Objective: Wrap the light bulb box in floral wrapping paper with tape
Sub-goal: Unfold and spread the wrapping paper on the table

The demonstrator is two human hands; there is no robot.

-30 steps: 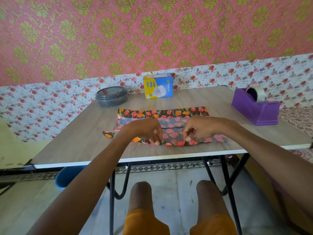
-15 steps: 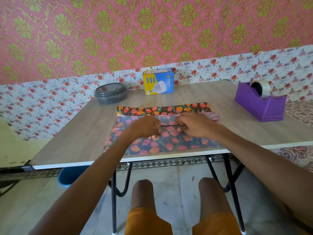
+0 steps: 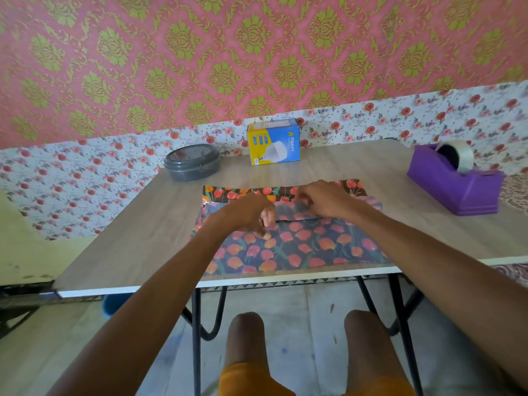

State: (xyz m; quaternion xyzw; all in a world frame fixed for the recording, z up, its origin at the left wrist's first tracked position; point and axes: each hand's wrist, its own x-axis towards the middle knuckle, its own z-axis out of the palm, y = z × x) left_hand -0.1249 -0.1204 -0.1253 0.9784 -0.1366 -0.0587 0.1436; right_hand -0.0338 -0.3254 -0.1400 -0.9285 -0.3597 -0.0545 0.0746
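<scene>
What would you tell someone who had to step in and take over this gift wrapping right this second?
Left hand: pinches a folded flap of the floral wrapping paper near its middle.
Right hand: pinches the same flap, a little farther back.
The paper lies at the near edge of the table, part spread, part folded.
Light bulb box stands at the far edge, off the paper.
Purple tape dispenser sits to the right.
Done: nothing wrapped, no tape on the paper that I can see.
Left: spread the paper flat, set the box on it, fold and tape.
</scene>
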